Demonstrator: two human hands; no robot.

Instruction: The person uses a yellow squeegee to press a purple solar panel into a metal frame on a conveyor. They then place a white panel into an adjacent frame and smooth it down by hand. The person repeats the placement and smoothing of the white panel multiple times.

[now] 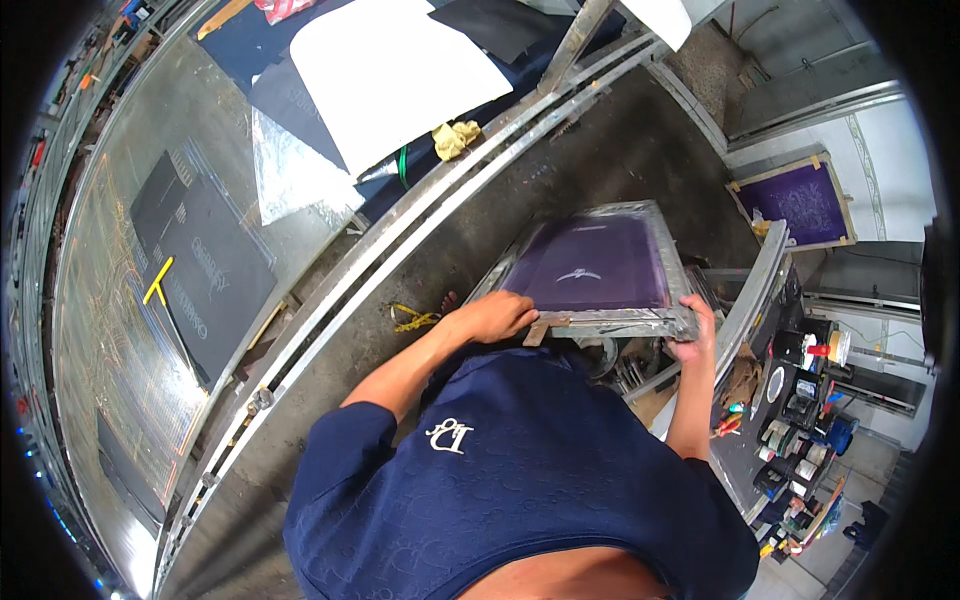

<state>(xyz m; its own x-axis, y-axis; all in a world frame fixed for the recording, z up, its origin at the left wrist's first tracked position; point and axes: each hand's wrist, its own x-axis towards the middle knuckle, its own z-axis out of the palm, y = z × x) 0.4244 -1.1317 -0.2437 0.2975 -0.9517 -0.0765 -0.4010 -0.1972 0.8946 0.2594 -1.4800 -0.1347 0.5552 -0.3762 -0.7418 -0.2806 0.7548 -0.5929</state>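
In front of my body is a screen-printing frame [615, 245] with purple mesh and a small pale wing-like design. It is tilted, its near edge close to my shirt. My left hand [503, 316] is closed round the near left corner of the frame, fingers curled over the edge. At the near right corner my right hand [696, 328] grips the side, with the thumb along the outer edge. The frame's rim looks grey and worn, patched with tape. Metal parts show partly beneath it, and the frame hides the rest.
On the left runs a long table [110, 260] with dark printed sheets [205, 265] and a yellow T-shaped tool [158, 281]. White sheets [395, 80] lie at its far end. Another purple screen [795, 203] leans by the wall. To my right stands a bench crowded with ink tubs [790, 348].
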